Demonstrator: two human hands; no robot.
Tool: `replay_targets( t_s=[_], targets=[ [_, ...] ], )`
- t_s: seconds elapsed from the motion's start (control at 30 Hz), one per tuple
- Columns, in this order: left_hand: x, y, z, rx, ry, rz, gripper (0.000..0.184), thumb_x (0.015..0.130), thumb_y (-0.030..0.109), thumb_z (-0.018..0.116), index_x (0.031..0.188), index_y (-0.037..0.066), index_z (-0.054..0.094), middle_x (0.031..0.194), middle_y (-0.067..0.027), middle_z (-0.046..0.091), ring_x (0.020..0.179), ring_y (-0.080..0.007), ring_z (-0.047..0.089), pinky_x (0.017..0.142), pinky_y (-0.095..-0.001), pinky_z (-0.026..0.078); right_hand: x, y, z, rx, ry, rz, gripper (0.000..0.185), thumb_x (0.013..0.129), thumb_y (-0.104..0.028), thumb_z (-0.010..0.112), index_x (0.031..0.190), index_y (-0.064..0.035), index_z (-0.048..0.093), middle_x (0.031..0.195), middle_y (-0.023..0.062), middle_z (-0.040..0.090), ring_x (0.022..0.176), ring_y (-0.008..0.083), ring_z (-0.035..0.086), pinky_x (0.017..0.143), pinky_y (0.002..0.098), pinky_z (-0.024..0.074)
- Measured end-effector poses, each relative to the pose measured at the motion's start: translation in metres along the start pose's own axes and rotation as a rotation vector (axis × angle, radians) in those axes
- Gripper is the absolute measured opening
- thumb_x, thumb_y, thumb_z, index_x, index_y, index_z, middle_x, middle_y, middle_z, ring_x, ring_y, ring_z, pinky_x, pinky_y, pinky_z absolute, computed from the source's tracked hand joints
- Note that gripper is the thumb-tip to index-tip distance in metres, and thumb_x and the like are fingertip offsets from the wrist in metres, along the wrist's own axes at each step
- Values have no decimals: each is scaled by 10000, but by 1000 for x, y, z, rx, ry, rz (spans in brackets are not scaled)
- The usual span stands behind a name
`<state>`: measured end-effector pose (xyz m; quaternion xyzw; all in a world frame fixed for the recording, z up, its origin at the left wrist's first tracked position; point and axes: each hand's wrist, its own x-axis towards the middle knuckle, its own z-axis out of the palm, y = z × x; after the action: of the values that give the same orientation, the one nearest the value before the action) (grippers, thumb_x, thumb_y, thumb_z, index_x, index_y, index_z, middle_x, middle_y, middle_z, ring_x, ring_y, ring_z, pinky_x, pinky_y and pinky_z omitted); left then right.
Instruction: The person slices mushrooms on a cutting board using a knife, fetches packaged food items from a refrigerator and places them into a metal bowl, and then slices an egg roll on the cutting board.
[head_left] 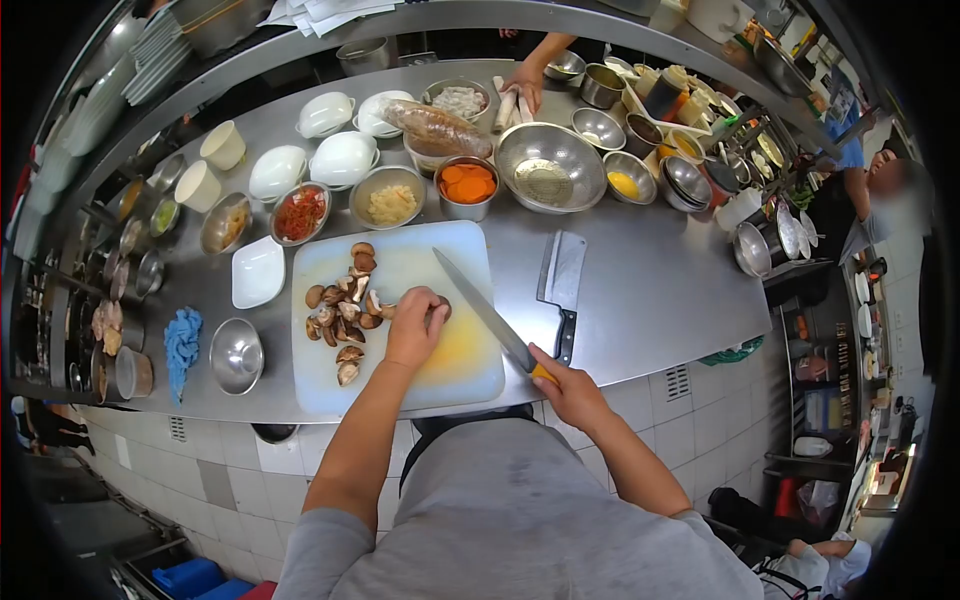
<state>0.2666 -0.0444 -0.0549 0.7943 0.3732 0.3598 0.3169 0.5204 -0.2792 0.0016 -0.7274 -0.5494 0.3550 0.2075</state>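
Observation:
My left hand (418, 322) is closed around a brown mushroom (444, 308) over the white cutting board (400, 247), with most of the mushroom hidden by my fingers. In my right hand (575, 392) is a long chef's knife (485, 312) with a yellow handle. Its blade slants up and to the left over the board's right side, apart from the mushroom. Left of my left hand lie several cut and whole mushrooms (345, 308) in a loose pile. A cleaver (562, 275) with a black handle rests on the steel counter right of the board.
Behind the board stand bowls of red strips (301, 213), pale slices (390, 200) and orange carrot slices (467, 184), plus a large colander (550, 168). A blue cloth (182, 345) and a steel bowl (237, 356) lie left. Another person's hand (526, 85) reaches in at the back.

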Motion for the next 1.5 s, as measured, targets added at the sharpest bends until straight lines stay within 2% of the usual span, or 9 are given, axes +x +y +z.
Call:
replay_targets(
  t_s=[0.2,0.3,0.37,0.67,0.87,1.1,1.17,1.3,1.5],
  targets=[
    [-23,1,-5,130,69,24,190,963,92,774,1132,53,698,1167,-149,697,1146,-379,638,999,-466,529,13,-26,8,17,32,-96,609,1102,-232,655,1678,-286,463,1091,153,794,982,394,753,903,429,583],
    [-24,0,-6,125,63,7,199,966,91,770,1147,59,694,1177,-145,689,1161,-384,631,1007,-469,524,22,-28,16,-4,52,-140,614,1100,-238,656,1680,-276,457,1119,157,794,987,384,754,896,443,586],
    [-22,1,-4,152,65,23,203,966,93,770,1150,60,694,1180,-143,684,1164,-388,630,1011,-470,522,25,-27,20,-118,81,-169,618,1114,-271,592,1700,-333,404,1073,207,751,945,405,736,882,506,584],
    [-25,0,-3,178,83,60,194,970,87,755,1154,62,698,1179,-148,661,1149,-400,622,1009,-478,521,14,-73,-3,-411,-45,-67,623,1109,-248,593,1685,-398,409,1024,164,736,850,372,742,772,519,608],
    [-25,0,-2,213,82,63,207,954,75,763,1150,55,700,1163,-145,650,1139,-393,619,997,-476,525,-12,-74,-15,-506,-35,-122,629,1108,-270,603,1694,-387,406,963,170,705,745,370,735,669,505,606],
    [-24,-3,-1,209,62,63,212,949,67,763,1152,75,704,1162,-137,648,1129,-391,613,991,-479,524,-59,-97,-53,-573,-77,-29,643,1078,-234,660,1669,-396,464,914,134,699,738,346,723,694,479,608],
    [-23,-3,-2,213,59,64,213,949,65,761,1154,80,706,1159,-135,648,1128,-390,612,992,-479,522,-62,-97,-51,-595,-52,-85,622,1087,-240,635,1674,-347,460,944,162,711,700,360,736,628,481,610],
    [-23,-6,-3,192,58,83,227,947,61,759,1167,88,709,1159,-129,651,1131,-387,610,997,-479,520,-52,-93,-42,-565,-60,-88,618,1087,-231,633,1671,-347,467,931,167,708,693,360,735,629,482,611],
    [-22,-2,-4,204,45,76,224,948,60,757,1165,91,710,1158,-126,657,1145,-383,613,1003,-479,522,-18,-67,-6,-511,-112,-53,674,1092,-211,616,1707,-368,387,927,199,712,786,393,747,729,517,614]
  ],
)
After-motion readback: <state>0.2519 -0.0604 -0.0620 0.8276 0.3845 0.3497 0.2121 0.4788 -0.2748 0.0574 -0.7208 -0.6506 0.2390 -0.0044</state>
